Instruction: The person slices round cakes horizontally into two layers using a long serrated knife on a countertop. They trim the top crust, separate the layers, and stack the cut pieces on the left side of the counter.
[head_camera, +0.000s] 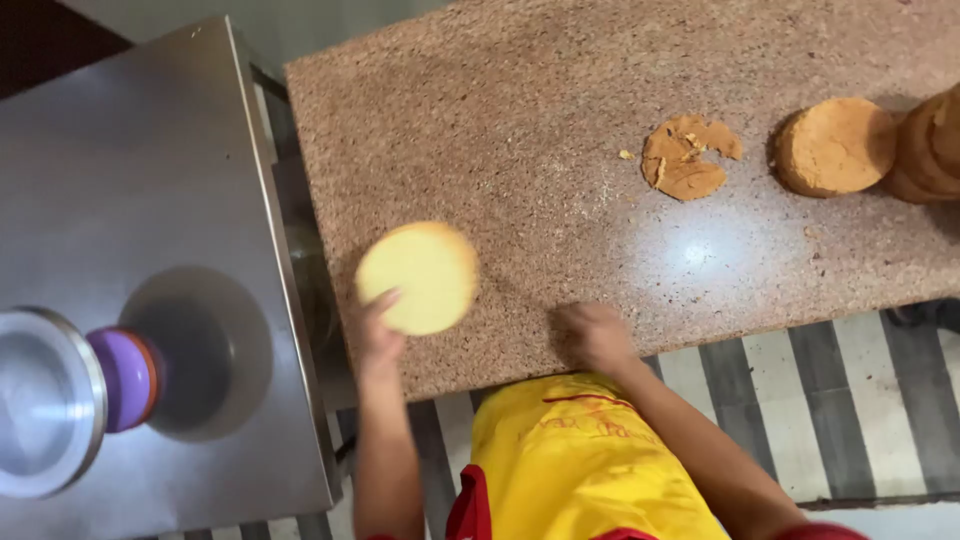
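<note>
Gripping a pale round cake layer (418, 277) in left hand (378, 330), right hand (598, 335) clenched empty on granite counter (520, 130)

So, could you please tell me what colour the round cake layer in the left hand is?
Pale yellow cake layer, held by the left hand; head view.

Wide bare stretch of granite counter (520, 120) between the pale cake round (418, 276) and broken crust pieces (688, 157), stacked brown cake layers (860, 145) crowding the right end, steel table (130, 160) flanking left
</note>
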